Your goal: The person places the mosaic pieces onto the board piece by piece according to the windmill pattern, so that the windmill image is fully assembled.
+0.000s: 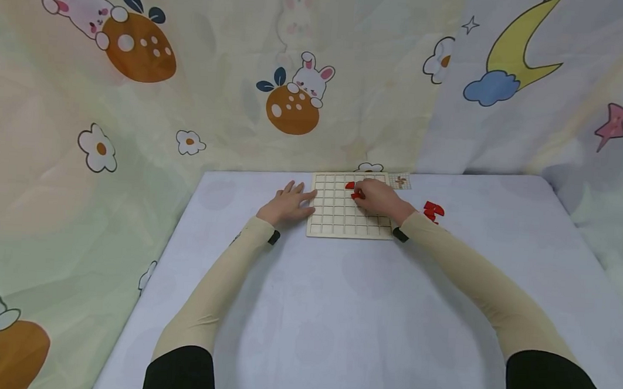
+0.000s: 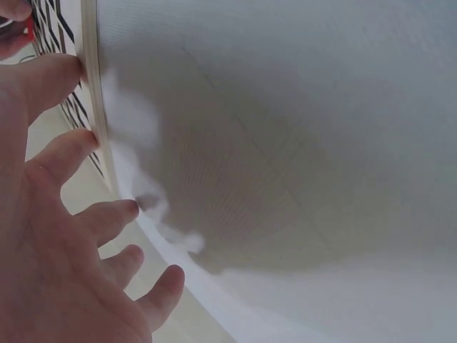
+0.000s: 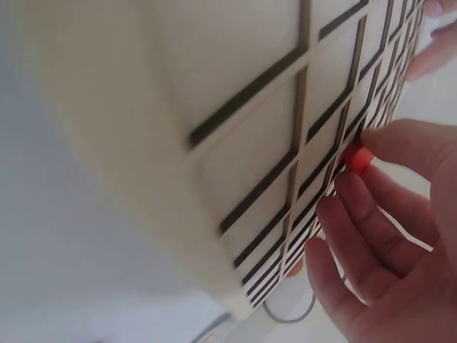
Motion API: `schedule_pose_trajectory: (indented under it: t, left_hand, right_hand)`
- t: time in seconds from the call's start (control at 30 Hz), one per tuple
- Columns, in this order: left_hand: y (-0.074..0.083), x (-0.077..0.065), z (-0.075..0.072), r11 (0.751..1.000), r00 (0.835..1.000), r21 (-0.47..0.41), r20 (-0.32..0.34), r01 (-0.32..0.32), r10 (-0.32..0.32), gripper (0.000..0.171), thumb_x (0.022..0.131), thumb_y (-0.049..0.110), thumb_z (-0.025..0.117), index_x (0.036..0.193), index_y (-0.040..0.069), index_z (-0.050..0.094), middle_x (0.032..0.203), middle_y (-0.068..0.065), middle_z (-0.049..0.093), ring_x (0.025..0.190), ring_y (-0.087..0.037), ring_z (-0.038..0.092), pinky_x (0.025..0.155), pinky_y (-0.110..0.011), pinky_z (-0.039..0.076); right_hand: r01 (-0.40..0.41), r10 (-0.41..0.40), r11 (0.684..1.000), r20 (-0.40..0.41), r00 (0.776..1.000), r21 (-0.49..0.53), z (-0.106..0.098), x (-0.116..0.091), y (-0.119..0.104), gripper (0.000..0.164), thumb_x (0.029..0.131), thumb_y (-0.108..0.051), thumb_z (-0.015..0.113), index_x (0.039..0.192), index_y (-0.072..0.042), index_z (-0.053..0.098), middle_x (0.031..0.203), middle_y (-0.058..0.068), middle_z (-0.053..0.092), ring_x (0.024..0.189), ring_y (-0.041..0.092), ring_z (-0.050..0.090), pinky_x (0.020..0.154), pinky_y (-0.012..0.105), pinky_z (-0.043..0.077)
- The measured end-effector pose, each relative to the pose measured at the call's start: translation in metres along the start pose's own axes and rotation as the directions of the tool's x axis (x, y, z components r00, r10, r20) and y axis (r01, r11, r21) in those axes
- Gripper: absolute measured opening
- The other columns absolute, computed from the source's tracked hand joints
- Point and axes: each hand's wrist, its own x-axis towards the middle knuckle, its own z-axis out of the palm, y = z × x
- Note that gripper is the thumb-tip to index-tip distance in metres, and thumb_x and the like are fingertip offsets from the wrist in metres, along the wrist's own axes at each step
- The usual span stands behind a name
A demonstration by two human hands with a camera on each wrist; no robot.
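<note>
The right hand (image 1: 377, 198) pinches a red piece (image 3: 361, 159) over a gridded board (image 1: 336, 220), whose edge the left hand (image 1: 285, 205), fingers spread, touches, an illegibly small card (image 1: 404, 181) lying past the right fingers.

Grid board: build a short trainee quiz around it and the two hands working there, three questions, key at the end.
1. Which of the hands pinches a red piece at the grid board?

2. True or false: the left hand touches the edge of the grid board.

3. In the head view, where do the loose red pieces off the board lie? A) left of it; B) on its near side; C) right of it.

Key: 1. The right hand. 2. True. 3. C.
</note>
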Motion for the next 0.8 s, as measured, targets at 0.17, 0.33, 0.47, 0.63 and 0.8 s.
schedule_pose_trajectory:
  t: [0.17,0.33,0.47,0.63,0.8]
  left_hand:
    - [0.001,0.001,-0.001,1.0,1.0,-0.006,-0.003,-0.001,0.001,0.063,0.102,0.053,0.044,0.159,0.032,0.028,0.17,-0.011,0.011,0.158,-0.036,-0.003,0.124,-0.06,0.01]
    - [0.0,0.002,0.0,1.0,1.0,0.003,0.003,0.0,0.0,0.064,0.102,0.054,0.043,0.16,0.033,0.027,0.17,-0.01,0.01,0.158,-0.036,-0.003,0.124,-0.06,0.01]
    - [-0.001,0.002,0.0,1.0,1.0,0.012,0.01,-0.003,0.003,0.064,0.102,0.055,0.042,0.16,0.033,0.025,0.171,-0.01,0.009,0.157,-0.036,-0.004,0.124,-0.06,0.01]
    - [-0.001,0.003,0.0,1.0,1.0,0.009,0.023,-0.003,0.003,0.064,0.103,0.056,0.041,0.16,0.034,0.025,0.171,-0.011,0.008,0.157,-0.037,-0.004,0.124,-0.06,0.01]
    - [-0.001,0.002,0.0,1.0,1.0,0.009,0.024,0.0,0.0,0.064,0.103,0.055,0.041,0.16,0.033,0.024,0.171,-0.011,0.008,0.157,-0.037,-0.004,0.124,-0.06,0.009]
  right_hand:
    - [-0.014,0.014,1.0,-0.009,1.0,0.004,0.002,0.006,-0.008,0.023,0.097,-0.016,0.063,0.113,-0.001,0.065,0.101,0.014,0.068,0.085,0.024,0.06,0.076,0.038,0.052]
    - [0.005,-0.005,1.0,-0.002,1.0,0.008,0.004,0.01,-0.011,0.018,0.097,-0.013,0.062,0.111,-0.002,0.065,0.1,0.013,0.068,0.087,0.025,0.061,0.077,0.038,0.052]
    - [-0.001,0.002,0.999,-0.02,1.0,0.045,0.006,0.013,-0.011,0.017,0.098,-0.014,0.062,0.109,-0.002,0.067,0.101,0.013,0.07,0.088,0.025,0.063,0.079,0.039,0.053]
    - [-0.05,0.054,0.991,-0.027,0.998,0.127,0.008,0.015,-0.012,0.014,0.098,-0.015,0.063,0.103,-0.002,0.068,0.098,0.013,0.071,0.083,0.023,0.061,0.079,0.038,0.052]
    - [-0.077,0.083,0.985,-0.032,0.996,0.156,0.009,0.017,-0.016,0.014,0.099,-0.016,0.063,0.092,-0.004,0.064,0.087,0.011,0.067,0.074,0.021,0.054,0.069,0.034,0.046]
